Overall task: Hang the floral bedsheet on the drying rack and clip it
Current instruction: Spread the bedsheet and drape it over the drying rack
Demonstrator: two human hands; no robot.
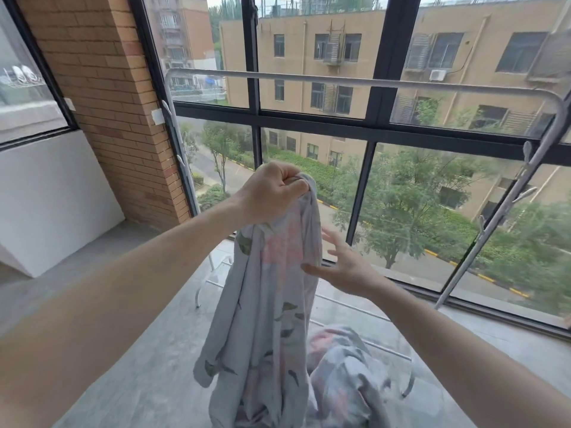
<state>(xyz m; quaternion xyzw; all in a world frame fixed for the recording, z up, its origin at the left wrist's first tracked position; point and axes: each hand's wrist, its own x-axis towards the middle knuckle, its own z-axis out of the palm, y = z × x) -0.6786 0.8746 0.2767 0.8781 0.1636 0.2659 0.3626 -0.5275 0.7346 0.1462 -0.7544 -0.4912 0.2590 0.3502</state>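
The left hand (272, 193) clenches 1 bunched edge of the floral bedsheet (272, 304), which hangs down to the floor (154, 350). The right hand (343, 267), fingers spread, touches its side edge. The drying rack (340, 83) stands bare beyond.

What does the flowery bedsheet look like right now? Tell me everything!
The floral bedsheet is soft, pale grey-lilac cloth printed with pink flowers and green leaves. It hangs bunched in long folds from the left hand, which grips its top. The rest lies heaped low down. The open right hand reaches toward its edge. It is not on the drying rack yet.
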